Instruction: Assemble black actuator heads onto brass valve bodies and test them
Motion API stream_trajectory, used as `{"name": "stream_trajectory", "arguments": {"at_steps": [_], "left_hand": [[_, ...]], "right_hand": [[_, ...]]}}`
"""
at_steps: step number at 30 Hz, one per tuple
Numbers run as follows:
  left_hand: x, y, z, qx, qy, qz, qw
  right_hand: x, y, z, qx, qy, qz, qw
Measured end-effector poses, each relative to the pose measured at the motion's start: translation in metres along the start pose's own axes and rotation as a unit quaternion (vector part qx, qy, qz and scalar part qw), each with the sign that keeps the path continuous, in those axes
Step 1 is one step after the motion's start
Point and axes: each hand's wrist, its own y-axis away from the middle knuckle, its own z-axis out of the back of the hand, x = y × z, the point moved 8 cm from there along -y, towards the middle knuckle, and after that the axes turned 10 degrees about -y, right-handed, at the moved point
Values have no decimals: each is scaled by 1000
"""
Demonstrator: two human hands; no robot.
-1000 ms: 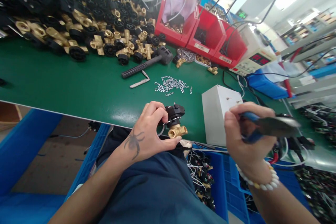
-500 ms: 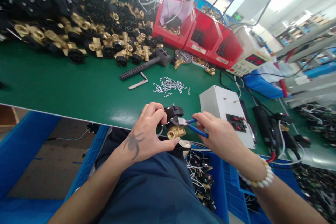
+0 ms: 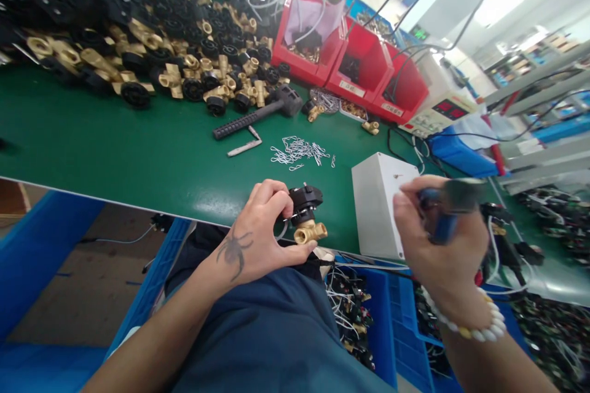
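Note:
My left hand [image 3: 258, 230] is closed around a brass valve with a black plastic top [image 3: 307, 216], held at the near edge of the green table [image 3: 115, 147]. My right hand [image 3: 433, 239] is raised to the right of it, gripping blue-handled pliers [image 3: 445, 212] whose jaws point right and look blurred. The pliers are well clear of the valve. A white box [image 3: 375, 196] stands between the two hands on the table.
A pile of brass and black valve parts [image 3: 161, 61] fills the far left. A black mallet [image 3: 258, 113], a metal strip [image 3: 244, 146] and loose wire clips [image 3: 299, 150] lie mid-table. Red bins [image 3: 354, 67] stand behind. Blue crates [image 3: 382, 331] with wired parts sit below.
Half a second ago the pliers' tip was at the valve; my right hand has since pulled them away up and to the right. My left hand has kept the valve in place.

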Motion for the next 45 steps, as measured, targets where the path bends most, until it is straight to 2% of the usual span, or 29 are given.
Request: {"name": "stream_trajectory", "arguments": {"at_steps": [1, 2, 3, 5, 6, 7, 10, 11, 12, 15, 16, 17, 20, 21, 22, 25, 26, 27, 28, 31, 32, 33, 36, 37, 38, 41, 42, 43, 45], "left_hand": [[0, 0, 0, 0, 1, -2, 1000], [0, 0, 0, -1, 0, -2, 1000], [1, 0, 0, -3, -2, -1, 1000], [2, 1, 0, -5, -7, 4, 1000], [3, 1, 1, -8, -8, 6, 1000], [3, 1, 1, -9, -8, 6, 1000], [2, 1, 0, -10, -4, -1, 1000], [1, 1, 0, -9, -4, -3, 1000], [1, 1, 1, -11, -5, -5, 1000], [1, 1, 1, -14, -12, -4, 1000], [1, 1, 1, -13, -14, -4, 1000], [1, 1, 1, -10, -14, -4, 1000], [1, 1, 1, -14, -8, -9, 1000], [0, 1, 1, -15, -7, -10, 1000], [0, 1, 1, -14, -8, -10, 1000], [1, 1, -1, -4, -12, -6, 1000], [1, 1, -1, -4, -12, -5, 1000], [1, 1, -1, -3, -12, -6, 1000], [1, 1, -1, -4, -11, -7, 1000], [0, 1, 0, -8, -8, -11, 1000], [0, 1, 0, -8, -7, -13, 1000], [0, 0, 0, -9, -8, -14, 1000], [1, 0, 1, -11, -9, -11, 1000], [1, 0, 1, -11, -9, -9, 1000], [1, 0, 0, -9, -7, -8, 1000], [1, 0, 0, -6, -4, -8, 1000], [1, 0, 0, -5, -5, -8, 1000], [1, -1, -1, -4, -5, -8, 1000], [1, -1, -1, -1, -7, -6, 1000]], "right_hand": [[0, 2, 1, -13, -8, 2, 1000], [1, 3, -7, 24, -4, 9, 1000], [3, 5, -20, 98, 10, 20, 995], [7, 13, -46, 251, 49, 38, 966], [7, 14, -50, 277, 61, 40, 958], [8, 11, -46, 257, 62, 37, 964], [7, 0, -15, 73, 21, 12, 997], [6, 0, -12, 51, 13, 4, 999], [5, 1, -16, 76, 17, -1, 997], [3, 12, -48, 277, 78, 11, 958], [4, 13, -50, 301, 92, 21, 949], [6, 10, -46, 282, 94, 29, 954], [10, -4, -13, 97, 53, 27, 994], [10, -5, -8, 65, 43, 24, 997], [10, -5, -10, 77, 47, 23, 996], [10, 5, -43, 262, 94, 38, 960], [10, 7, -48, 298, 105, 45, 948], [11, 6, -48, 294, 106, 47, 949], [12, 2, -41, 251, 95, 47, 962], [15, -5, -11, 63, 33, 47, 996], [15, -4, -10, 51, 26, 50, 997], [14, -2, -16, 82, 32, 52, 995], [10, 9, -46, 270, 87, 55, 957], [9, 10, -49, 289, 97, 55, 951], [10, 7, -44, 266, 94, 53, 958], [13, -4, -15, 84, 35, 45, 995], [13, -4, -12, 63, 22, 43, 997], [13, -3, -17, 85, 22, 42, 995], [10, 4, -41, 220, 54, 42, 973]]}}
